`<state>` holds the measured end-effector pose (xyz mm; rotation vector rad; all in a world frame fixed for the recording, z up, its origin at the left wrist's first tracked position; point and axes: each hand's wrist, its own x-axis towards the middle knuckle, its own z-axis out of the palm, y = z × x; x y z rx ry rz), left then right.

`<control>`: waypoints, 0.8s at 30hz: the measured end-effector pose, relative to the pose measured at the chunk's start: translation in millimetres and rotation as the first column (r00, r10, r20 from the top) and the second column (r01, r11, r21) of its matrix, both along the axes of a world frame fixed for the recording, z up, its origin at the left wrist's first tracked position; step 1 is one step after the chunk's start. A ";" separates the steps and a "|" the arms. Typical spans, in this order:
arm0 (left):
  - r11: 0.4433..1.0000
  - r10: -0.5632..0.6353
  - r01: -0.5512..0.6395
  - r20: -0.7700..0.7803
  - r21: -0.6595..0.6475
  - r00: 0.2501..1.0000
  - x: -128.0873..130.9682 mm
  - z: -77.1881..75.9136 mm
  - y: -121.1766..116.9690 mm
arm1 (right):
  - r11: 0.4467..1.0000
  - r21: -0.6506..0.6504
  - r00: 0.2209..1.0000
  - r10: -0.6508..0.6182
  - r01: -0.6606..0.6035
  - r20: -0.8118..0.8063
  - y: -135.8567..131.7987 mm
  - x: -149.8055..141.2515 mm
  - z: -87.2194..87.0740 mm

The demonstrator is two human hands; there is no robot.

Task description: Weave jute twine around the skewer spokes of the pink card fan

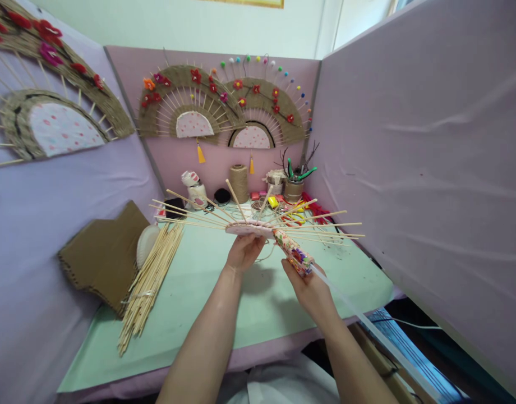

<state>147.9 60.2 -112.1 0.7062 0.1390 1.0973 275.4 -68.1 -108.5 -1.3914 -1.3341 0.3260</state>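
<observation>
My left hand (pixel 246 251) is closed on the underside of a pale half-round fan base (pixel 246 228), holding it above the table. Several thin wooden sticks (pixel 325 214) spread outward from the base like rays. In my right hand (pixel 311 286) is a hot glue gun (pixel 295 253) with a flowery pattern, its tip at the right end of the base. A long translucent glue stick (pixel 359 314) runs out of its back toward the lower right. Some twine (pixel 267 253) hangs under the base. The fingertips of my left hand are partly hidden.
A bundle of wooden sticks (pixel 151 286) and brown cardboard (pixel 104 255) lie at the left. Along the back stand a twine spool (pixel 239 182) and a can (pixel 294 189) with green-handled pliers (pixel 302 174). Finished fans (pixel 264 92) hang on the partitions enclosing the table (pixel 279 322).
</observation>
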 end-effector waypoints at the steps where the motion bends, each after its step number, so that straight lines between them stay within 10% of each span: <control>1: 1.000 0.005 -0.005 -0.001 -0.005 1.000 0.2 0.5 -0.1 | 1.000 -0.002 1.000 -0.001 0.001 0.001 0.1 0.2 -0.2; 24: 0.999 0.013 -0.013 -0.005 -0.041 1.000 0.2 2.5 -1.2 | 1.000 0.004 0.999 -0.010 0.011 -0.042 1.2 -0.3 3.8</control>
